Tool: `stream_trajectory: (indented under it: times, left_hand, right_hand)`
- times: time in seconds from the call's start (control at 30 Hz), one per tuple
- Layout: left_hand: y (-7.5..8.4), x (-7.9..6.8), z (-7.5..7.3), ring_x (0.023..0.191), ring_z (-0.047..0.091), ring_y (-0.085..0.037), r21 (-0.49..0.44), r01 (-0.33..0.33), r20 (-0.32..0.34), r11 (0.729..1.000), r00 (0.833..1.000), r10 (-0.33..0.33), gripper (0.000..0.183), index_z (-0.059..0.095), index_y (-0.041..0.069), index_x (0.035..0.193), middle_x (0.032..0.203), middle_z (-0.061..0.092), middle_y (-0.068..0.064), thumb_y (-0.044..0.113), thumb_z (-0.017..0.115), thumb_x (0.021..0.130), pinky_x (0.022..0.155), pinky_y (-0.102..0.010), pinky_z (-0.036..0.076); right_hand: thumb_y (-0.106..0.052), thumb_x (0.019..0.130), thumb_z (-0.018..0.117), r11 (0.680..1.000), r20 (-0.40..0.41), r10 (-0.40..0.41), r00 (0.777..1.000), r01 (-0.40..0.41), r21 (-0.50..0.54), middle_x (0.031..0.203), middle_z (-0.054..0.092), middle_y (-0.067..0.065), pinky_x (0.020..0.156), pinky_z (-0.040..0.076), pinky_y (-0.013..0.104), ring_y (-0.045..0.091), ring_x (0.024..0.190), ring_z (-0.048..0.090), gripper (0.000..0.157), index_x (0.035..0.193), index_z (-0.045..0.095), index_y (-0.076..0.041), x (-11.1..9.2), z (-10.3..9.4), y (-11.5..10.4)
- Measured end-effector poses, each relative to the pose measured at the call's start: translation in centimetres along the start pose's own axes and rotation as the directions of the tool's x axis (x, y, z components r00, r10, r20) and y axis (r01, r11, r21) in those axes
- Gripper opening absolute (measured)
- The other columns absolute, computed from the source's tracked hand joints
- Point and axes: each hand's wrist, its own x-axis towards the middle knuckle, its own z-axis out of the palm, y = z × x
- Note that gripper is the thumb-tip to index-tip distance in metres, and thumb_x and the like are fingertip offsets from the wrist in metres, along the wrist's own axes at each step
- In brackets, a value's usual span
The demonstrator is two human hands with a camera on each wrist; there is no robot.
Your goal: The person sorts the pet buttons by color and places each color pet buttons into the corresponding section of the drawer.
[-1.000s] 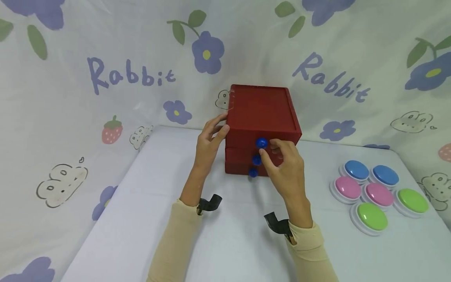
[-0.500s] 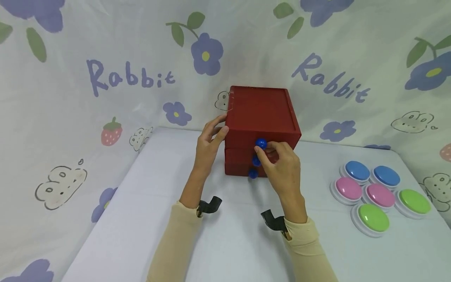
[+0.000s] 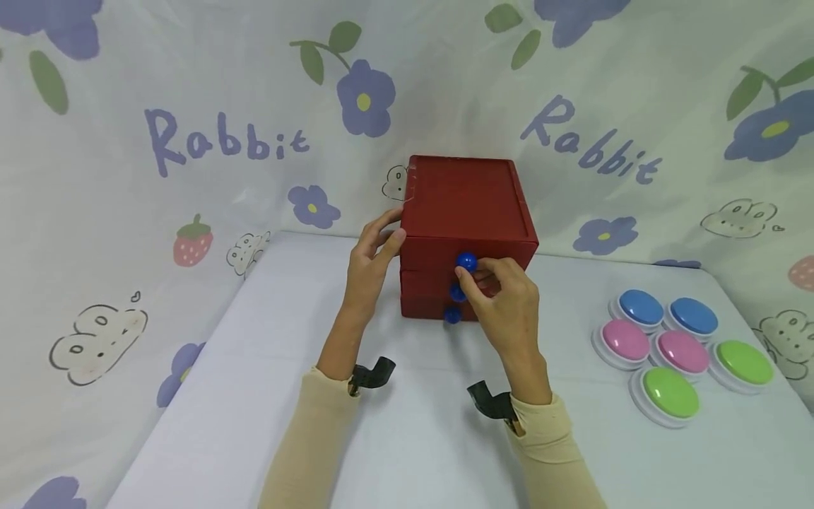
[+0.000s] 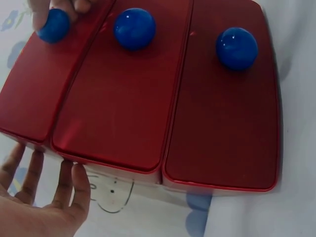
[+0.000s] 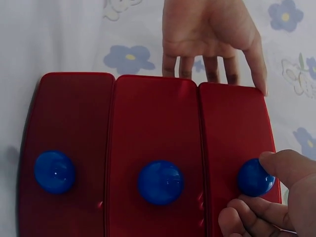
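Observation:
A red three-drawer box (image 3: pixel 467 198) stands on the white table, with a round blue knob on each drawer front. My right hand (image 3: pixel 511 304) pinches the top knob (image 5: pixel 253 178) between thumb and fingers. Below it, the middle knob (image 4: pixel 134 28) and the bottom knob (image 4: pixel 237 48) are untouched. All three drawers look pushed in. On the box's left side rests my left hand (image 3: pixel 365 276), its fingers extended along the wall and its thumb near the top front corner. The left wrist view shows these left fingertips against the side.
To the right on the white table (image 3: pixel 407 438) sit several round push buttons: blue (image 3: pixel 641 307), pink (image 3: pixel 626 339) and green (image 3: pixel 671 392) ones in white bases. A patterned cloth (image 3: pixel 242 85) hangs close behind the box.
My right hand has shifted slightly left, and its thumb and fingers have come together on the top knob. The left hand keeps its place on the box. The head view has shifted slightly.

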Motion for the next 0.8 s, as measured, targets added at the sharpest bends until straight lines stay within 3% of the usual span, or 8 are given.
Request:
stream_trajectory:
  times: [0.23,0.57,0.8]
  left_hand:
    - [1.9,-0.6,0.4,0.129,0.048,-0.029,0.006,-0.003,0.009,1.0,1.0,0.003,0.046,0.048,0.004,0.147,0.146,0.045,-0.006,0.016,0.054,0.103,0.103,-0.038,0.044]
    - [1.7,-0.9,0.4,0.129,0.048,-0.023,0.01,0.029,0.011,1.0,1.0,-0.029,0.046,0.048,0.008,0.148,0.147,0.044,-0.003,0.02,0.053,0.104,0.103,-0.04,0.044]
    - [1.7,-0.9,0.5,0.13,0.046,-0.029,0.013,0.016,0.006,1.0,1.0,-0.016,0.046,0.048,0.008,0.148,0.147,0.044,-0.002,0.02,0.053,0.104,0.103,-0.041,0.043]
  right_hand:
    - [-0.023,0.085,0.082,1.0,0.001,-0.007,1.0,0.007,-0.004,0.083,0.066,0.008,0.063,0.054,0.032,0.018,0.071,0.064,0.027,0.092,0.072,0.001,-0.1,-0.2,-0.1]
    - [-0.022,0.083,0.084,1.0,0.004,-0.006,1.0,0.006,0.012,0.083,0.066,0.007,0.063,0.056,0.032,0.016,0.071,0.064,0.026,0.092,0.073,0.0,-0.7,-0.5,-0.1]
    - [-0.022,0.082,0.085,1.0,0.009,-0.023,1.0,0.023,0.005,0.083,0.066,0.007,0.063,0.057,0.032,0.016,0.071,0.065,0.027,0.093,0.073,0.0,-1.0,-1.0,-0.4]
